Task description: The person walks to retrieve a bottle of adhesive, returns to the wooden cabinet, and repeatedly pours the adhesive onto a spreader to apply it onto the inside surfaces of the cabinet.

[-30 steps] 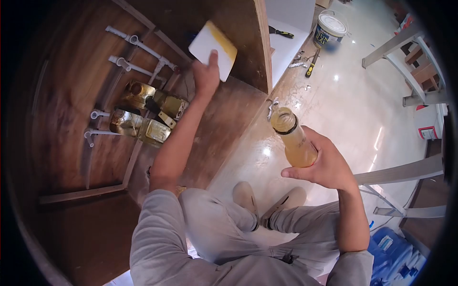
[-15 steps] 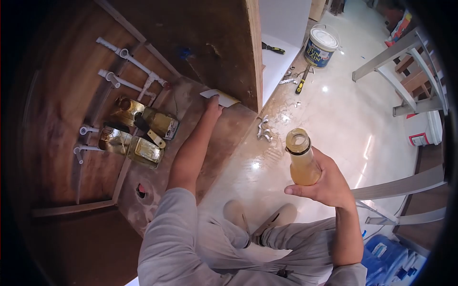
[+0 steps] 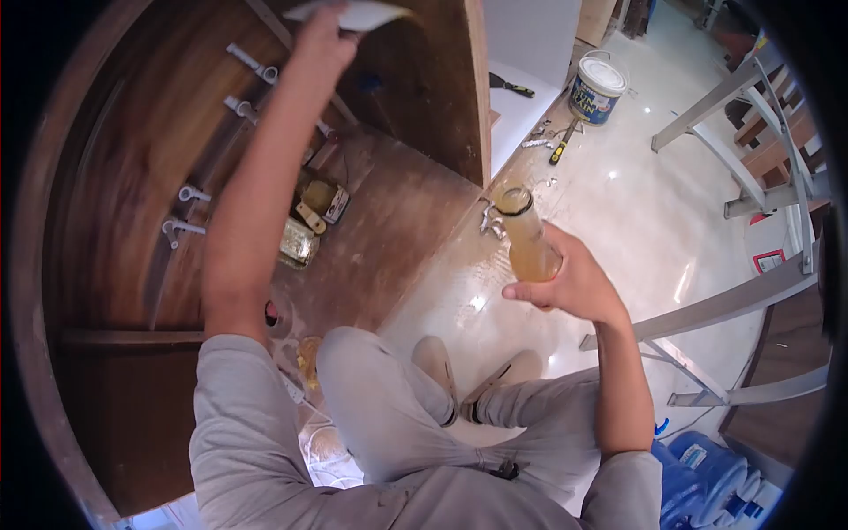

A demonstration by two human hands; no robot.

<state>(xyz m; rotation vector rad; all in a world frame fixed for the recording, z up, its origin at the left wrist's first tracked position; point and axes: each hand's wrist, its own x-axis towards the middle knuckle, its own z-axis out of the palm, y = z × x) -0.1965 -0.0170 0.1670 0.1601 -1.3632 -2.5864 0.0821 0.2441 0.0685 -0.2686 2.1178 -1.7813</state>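
Observation:
My left hand (image 3: 325, 37) grips a thin white sheet (image 3: 367, 15) with a yellowish edge, held high against the dark wooden panel (image 3: 442, 88) inside the cabinet. My fingers are closed on its lower edge. Over the floor on the right, my right hand (image 3: 574, 278) is wrapped round a clear glass bottle (image 3: 533, 250) of cloudy yellow liquid. The bottle is open at the top and tilts a little to the left. Below my left forearm, partly hidden by it, are yellowish containers (image 3: 299, 243) with a brush (image 3: 311, 218) lying on them.
White pipes (image 3: 252, 64) stick out of the cabinet's back wall. A paint bucket (image 3: 597, 88), a yellow-black tool (image 3: 563, 146) and white scraps stand or lie on the floor ahead. Metal ladder legs (image 3: 724, 309) are at right, with blue water jugs (image 3: 702, 473) at lower right.
The left hand went down to the base of the panel with the sheet, then rose to the upper left. The right hand with the bottle shifted slightly up and left in view.

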